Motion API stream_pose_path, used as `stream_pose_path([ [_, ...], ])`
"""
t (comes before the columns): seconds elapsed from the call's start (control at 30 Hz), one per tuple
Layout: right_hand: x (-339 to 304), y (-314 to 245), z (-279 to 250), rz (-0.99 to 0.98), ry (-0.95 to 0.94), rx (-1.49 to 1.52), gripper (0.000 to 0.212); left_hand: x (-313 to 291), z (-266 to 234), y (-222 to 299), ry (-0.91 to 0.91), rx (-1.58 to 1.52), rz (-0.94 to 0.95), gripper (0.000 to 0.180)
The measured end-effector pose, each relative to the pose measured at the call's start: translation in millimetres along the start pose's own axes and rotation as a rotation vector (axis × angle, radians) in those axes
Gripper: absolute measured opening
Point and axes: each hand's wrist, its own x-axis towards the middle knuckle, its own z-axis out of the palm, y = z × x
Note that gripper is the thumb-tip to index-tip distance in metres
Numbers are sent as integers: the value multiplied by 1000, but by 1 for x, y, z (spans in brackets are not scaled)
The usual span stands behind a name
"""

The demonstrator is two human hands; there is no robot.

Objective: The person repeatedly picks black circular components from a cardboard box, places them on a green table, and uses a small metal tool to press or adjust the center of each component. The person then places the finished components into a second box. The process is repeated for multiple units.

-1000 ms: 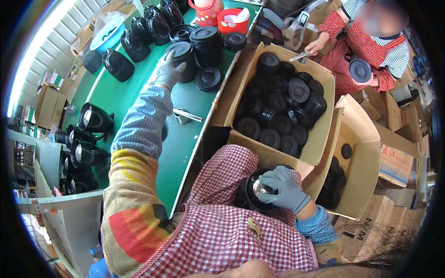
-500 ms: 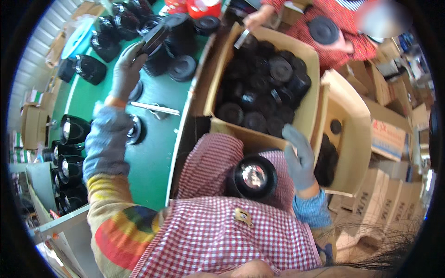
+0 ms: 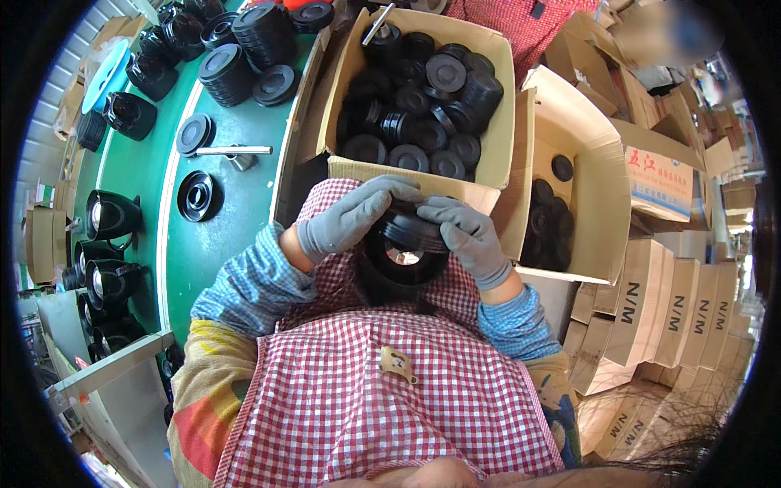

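Observation:
Between my thighs stands a black round vessel [image 3: 382,272] with a shiny, mirror-like inside. Both hands hold a black ribbed round lid [image 3: 413,233] tilted over its mouth; whether the two touch is hard to tell. My left hand [image 3: 350,218], in a grey glove, has its fingers over the lid's far left edge. From the right, my gloved right hand [image 3: 472,237] grips the same lid, fingers on top and thumb hidden. A checked red-and-white apron [image 3: 358,374] lies under my forearms.
Beyond my knees stands a carton [image 3: 338,98] full of black lids. Right of it is another carton [image 3: 602,220] with fewer. The green table [image 3: 244,195] at left carries stacked discs [image 3: 264,41], a T-shaped metal tool [image 3: 240,154] and black jugs [image 3: 114,213].
My left hand has come from the table's stacks to my lap with the black lid. My right hand has moved left and closed on it. The other person's hand has left the far carton.

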Motion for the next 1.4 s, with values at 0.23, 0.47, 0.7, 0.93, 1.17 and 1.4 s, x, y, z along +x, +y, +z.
stream_pose_path([
  [0.23,-13,5,8,-266,4,-223,14,-5,17,-23,32,327,265,43],
  [0.47,-8,16,5,-392,-21,-309,22,-1,13,-33,29,412,389,35],
  [0.7,-11,31,6,-322,-25,-259,14,-3,10,-43,-11,422,424,32],
  [0.93,-10,28,5,-234,-71,-276,6,-3,8,-45,4,357,373,25],
  [1.17,-14,16,13,-133,3,-474,58,-18,35,16,-40,1070,163,99],
  [1.4,-23,18,8,-177,32,-485,60,-18,50,33,-48,1177,141,105],
])
